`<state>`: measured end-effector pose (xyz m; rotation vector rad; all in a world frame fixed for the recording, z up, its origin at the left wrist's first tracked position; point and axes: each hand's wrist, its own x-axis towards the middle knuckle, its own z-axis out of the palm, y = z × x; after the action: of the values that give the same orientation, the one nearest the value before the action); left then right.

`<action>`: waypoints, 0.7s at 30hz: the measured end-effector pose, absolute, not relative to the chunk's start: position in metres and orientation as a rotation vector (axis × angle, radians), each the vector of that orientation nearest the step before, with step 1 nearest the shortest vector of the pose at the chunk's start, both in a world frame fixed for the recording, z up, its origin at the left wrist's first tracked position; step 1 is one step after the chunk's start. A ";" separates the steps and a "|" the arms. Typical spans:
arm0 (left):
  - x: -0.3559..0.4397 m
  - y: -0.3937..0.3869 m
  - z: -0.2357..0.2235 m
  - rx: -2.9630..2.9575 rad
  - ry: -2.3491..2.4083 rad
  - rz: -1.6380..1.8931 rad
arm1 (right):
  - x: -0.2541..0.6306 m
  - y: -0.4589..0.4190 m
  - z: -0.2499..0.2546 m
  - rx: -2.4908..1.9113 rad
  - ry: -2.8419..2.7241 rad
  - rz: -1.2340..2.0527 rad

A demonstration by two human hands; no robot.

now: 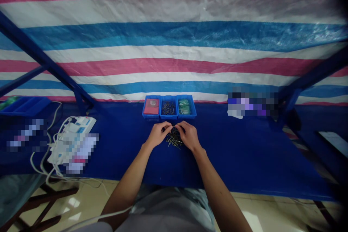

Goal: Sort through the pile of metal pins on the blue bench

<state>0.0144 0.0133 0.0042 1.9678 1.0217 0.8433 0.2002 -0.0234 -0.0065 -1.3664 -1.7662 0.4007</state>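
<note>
A heap of thin metal pieces, like screws or nails (174, 140), lies on the blue table between my hands. My left hand (160, 132) is above the left side of the heap, thumb and forefinger pinched together. Opposite it, my right hand (187, 134) is pinched the same way, its fingertips close to those of the left. Whatever sits between the fingertips is too small to make out. Just beyond stand three joined blue bins: the left bin (143, 110) has a reddish-pink item, the middle bin (169, 117) dark metal pieces, the right bin (193, 108) green packets.
White power strips (87, 126) with tangled cables lie at the left beside a blurred item. A blue tray (32, 105) stands at the far left. Blurred items (235, 112) sit at the back right. A phone-like device (335, 141) lies far right. Striped sheeting (174, 65) hangs behind the table.
</note>
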 end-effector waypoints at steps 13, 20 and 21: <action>0.014 0.013 0.003 1.975 1.017 0.836 | 0.201 -0.023 -0.007 -1.348 -1.704 0.427; 0.014 0.013 0.005 1.977 1.030 0.837 | 0.202 -0.022 -0.004 -1.308 -1.664 0.479; 0.014 0.013 0.005 1.977 1.032 0.838 | 0.203 -0.022 -0.004 -1.296 -1.657 0.494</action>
<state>0.0139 0.0131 0.0053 1.9769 1.0324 0.8381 0.2026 -0.0221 -0.0037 -1.2965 -1.6573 0.4938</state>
